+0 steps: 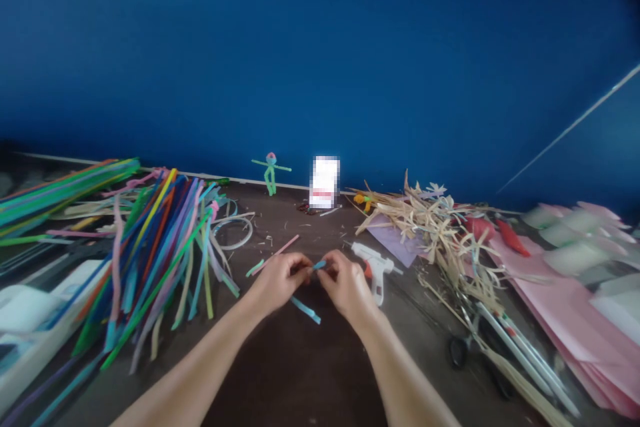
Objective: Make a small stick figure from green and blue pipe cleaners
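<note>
Over the middle of the dark table, my left hand [284,278] and my right hand [346,282] meet, fingertips pinched together. Between them sits a small twisted blue pipe cleaner [319,265], gripped from both sides. A light-blue strip [306,310] shows just below my left hand; whether it joins the held piece cannot be seen. Beside my right hand lies a white glue gun [374,261] with an orange trigger. Near my left fingers are a pink pipe cleaner [280,251] and a short green piece [255,267].
Colourful pipe cleaners [155,247] pile up at left. A green pipe-cleaner figure [271,173] stands by the blue wall [320,53], near a pixelated upright rectangle [325,181]. At right are dried straw strips [430,220], scissors [459,351] and pink sheets [550,300].
</note>
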A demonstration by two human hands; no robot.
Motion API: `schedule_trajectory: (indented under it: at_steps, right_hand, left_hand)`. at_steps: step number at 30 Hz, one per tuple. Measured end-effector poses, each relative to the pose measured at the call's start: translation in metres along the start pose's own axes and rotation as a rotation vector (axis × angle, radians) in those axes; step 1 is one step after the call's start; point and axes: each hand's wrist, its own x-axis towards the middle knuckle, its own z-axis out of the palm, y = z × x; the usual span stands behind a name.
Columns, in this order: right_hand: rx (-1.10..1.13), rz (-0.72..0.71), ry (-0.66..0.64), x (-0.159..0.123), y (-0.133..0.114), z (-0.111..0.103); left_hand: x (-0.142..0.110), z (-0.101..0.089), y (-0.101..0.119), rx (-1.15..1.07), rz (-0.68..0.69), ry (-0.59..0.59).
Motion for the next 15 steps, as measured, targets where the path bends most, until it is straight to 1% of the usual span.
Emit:
schedule_trajectory:
  at_steps: [3, 5, 10, 12, 15]
  right_hand:
    - [0.152, 0.168, -0.024, 0.001, 0.006, 0.005]
    - [0.253, 0.241, -0.065, 0.002, 0.007, 0.006]
    - [0.465, 0.308, -0.195, 0.004, 0.001, 0.002]
    - [0.556, 0.353, -0.206, 0.005, -0.002, 0.0]
    - [0.672, 0.433, -0.187, 0.006, -0.004, -0.002]
  left_hand:
    - [-0.001, 0.001, 0.0, 0.056, 0.038, 0.026]
    - [-0.002, 0.002, 0.0, 0.109, 0.076, 0.044]
    - [-0.004, 0.002, 0.003, 0.196, 0.154, 0.075]
    - [-0.004, 0.003, 0.003, 0.204, 0.179, 0.094]
    - [-0.005, 0.003, 0.0, 0.211, 0.209, 0.112]
